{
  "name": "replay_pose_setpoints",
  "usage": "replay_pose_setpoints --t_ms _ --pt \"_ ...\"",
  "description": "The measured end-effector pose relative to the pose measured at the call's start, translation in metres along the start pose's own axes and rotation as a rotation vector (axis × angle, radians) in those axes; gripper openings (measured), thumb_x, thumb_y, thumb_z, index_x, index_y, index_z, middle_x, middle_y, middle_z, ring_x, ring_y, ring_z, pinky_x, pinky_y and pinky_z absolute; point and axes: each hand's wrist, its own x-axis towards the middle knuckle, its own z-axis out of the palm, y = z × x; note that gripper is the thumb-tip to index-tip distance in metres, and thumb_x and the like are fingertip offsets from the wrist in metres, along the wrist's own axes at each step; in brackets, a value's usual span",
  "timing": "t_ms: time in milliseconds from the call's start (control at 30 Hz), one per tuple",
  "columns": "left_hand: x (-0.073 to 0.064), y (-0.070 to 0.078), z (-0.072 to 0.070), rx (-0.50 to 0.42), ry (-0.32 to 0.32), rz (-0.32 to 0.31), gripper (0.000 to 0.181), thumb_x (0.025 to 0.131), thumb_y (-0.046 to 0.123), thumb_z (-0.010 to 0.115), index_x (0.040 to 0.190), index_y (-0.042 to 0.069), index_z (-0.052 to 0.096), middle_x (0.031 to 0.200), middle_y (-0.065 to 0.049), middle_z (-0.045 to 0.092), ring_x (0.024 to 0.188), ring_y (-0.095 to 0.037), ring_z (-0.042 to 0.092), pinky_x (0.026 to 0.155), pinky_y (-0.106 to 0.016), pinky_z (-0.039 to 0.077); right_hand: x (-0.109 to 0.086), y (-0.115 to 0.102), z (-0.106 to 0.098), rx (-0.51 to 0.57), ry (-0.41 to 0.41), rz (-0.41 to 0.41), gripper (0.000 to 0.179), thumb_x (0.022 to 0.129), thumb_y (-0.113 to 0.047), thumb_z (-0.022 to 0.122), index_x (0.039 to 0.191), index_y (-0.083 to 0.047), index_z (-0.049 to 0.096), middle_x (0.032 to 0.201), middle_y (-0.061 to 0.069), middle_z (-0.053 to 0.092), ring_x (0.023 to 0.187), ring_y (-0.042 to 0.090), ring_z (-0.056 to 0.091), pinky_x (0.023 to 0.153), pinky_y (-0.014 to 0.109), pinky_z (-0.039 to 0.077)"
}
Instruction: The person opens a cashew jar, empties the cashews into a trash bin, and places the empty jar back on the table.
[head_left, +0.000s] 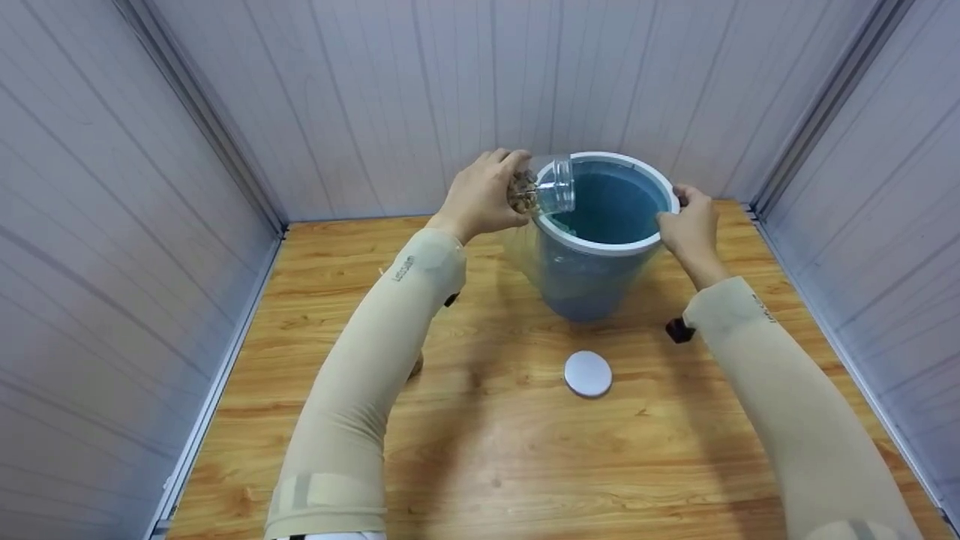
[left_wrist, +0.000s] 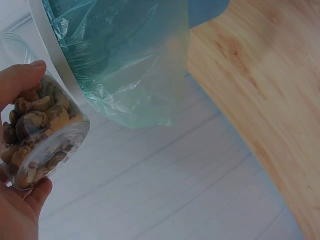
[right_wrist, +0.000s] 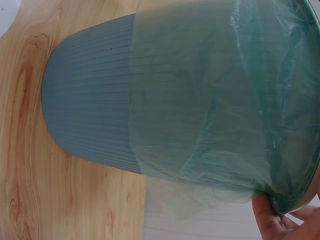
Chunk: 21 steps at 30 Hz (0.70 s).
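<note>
Jar is clamped by left fingers, bin rim by right fingers; brown pieces could be spilled by off-rim drift.

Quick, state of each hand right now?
Left hand: closed around a tilted clear jar with brown pieces inside.
Right hand: closed on the bin rim.

same bin: head view from above, wrist views close

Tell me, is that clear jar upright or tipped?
Tipped: the left hand holds the jar on its side, mouth over the bin, with brown pieces inside.
</note>
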Motion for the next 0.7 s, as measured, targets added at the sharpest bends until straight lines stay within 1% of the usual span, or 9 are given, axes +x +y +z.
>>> replay_pose_setpoints --t_ms 200,300,433,500,700 --pt "0.002 0.004 -0.002 0.057 -0.027 0.018 0.090 0.086 0.031 0.088 0.163 0.013 0.047 0.156 -0.011 0.058 0.141 -0.031 0.056 0.121 -0.046 0.050 -0.002 -0.001 0.000 0.000 0.003 -0.007 0.063 0.098 0.005 0.051 0.161 0.007 0.044 0.159 0.029 0.054 0.146 0.037 0.053 0.124 0.050 0.047" --pt "0.003 0.007 -0.003 0.077 -0.027 0.040 0.085 0.088 0.030 0.086 0.162 0.012 0.047 0.154 -0.011 0.060 0.139 -0.031 0.056 0.121 -0.044 0.050 -0.002 -0.001 0.000 -0.012 0.017 -0.017 0.063 0.097 0.004 0.053 0.159 0.008 0.047 0.156 0.030 0.056 0.144 0.038 0.055 0.123 0.050 0.048" --pt "0.005 0.010 -0.004 0.086 -0.014 0.065 0.081 0.092 0.033 0.083 0.161 0.012 0.048 0.151 -0.012 0.061 0.138 -0.031 0.057 0.121 -0.043 0.050 -0.003 -0.002 0.000 -0.026 0.032 -0.020 0.062 0.095 0.003 0.054 0.157 0.009 0.049 0.154 0.029 0.058 0.142 0.038 0.056 0.123 0.050 0.048" --pt "0.006 0.011 -0.004 0.086 -0.011 0.070 0.079 0.093 0.034 0.082 0.161 0.012 0.048 0.151 -0.011 0.061 0.138 -0.031 0.057 0.121 -0.043 0.050 -0.003 -0.001 0.000 -0.027 0.027 -0.017 0.062 0.096 0.003 0.054 0.158 0.008 0.048 0.155 0.029 0.058 0.143 0.038 0.055 0.124 0.050 0.048" --pt "0.008 0.011 -0.004 0.093 -0.017 0.071 0.076 0.092 0.025 0.078 0.161 0.015 0.049 0.152 -0.010 0.061 0.139 -0.030 0.056 0.121 -0.042 0.050 -0.003 0.000 -0.001 -0.013 0.018 -0.008 0.061 0.099 0.003 0.053 0.160 0.007 0.046 0.157 0.029 0.055 0.144 0.039 0.055 0.124 0.050 0.047"
